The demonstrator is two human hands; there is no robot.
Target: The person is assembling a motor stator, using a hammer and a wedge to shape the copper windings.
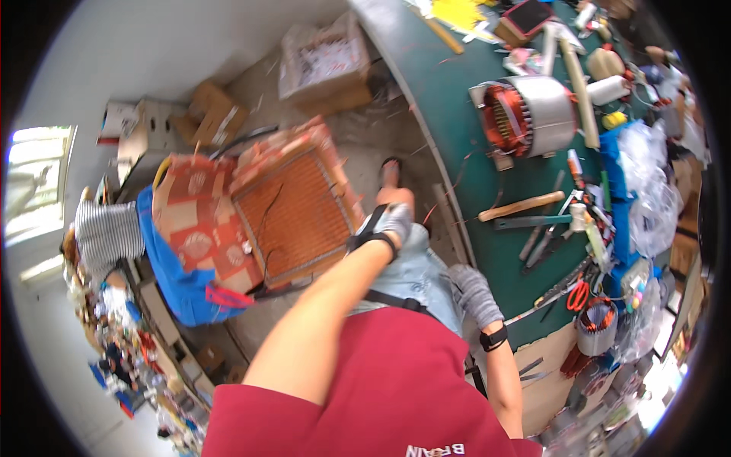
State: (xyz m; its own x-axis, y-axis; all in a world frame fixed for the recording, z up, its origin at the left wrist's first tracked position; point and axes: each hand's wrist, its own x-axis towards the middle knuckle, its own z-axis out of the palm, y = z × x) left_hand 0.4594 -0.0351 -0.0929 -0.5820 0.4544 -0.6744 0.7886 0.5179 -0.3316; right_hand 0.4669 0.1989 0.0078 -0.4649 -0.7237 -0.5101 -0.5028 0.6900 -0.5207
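Observation:
My left hand (394,222), in a grey glove with a black wristband, lies over my leg beside the chair seat. A dark strap-like piece shows next to it; its fingers are too small and blurred to make out. My right hand (477,298), gloved in grey too, rests by my thigh at the edge of the green workbench (487,247). Its fingers lie loosely outstretched, with nothing seen in them. Nearest to it on the bench are a wooden-handled tool (521,206) and a green-handled tool (533,222). Farther back sits a motor stator (544,114) with copper windings.
A chair with a woven seat (293,217) and patterned red padding stands at left, a blue cloth (171,266) over its side. Behind are an open carton (327,72) and cardboard boxes (217,110). Red scissors (578,295), a smaller stator (596,327) and blue bins (618,206) occupy the bench.

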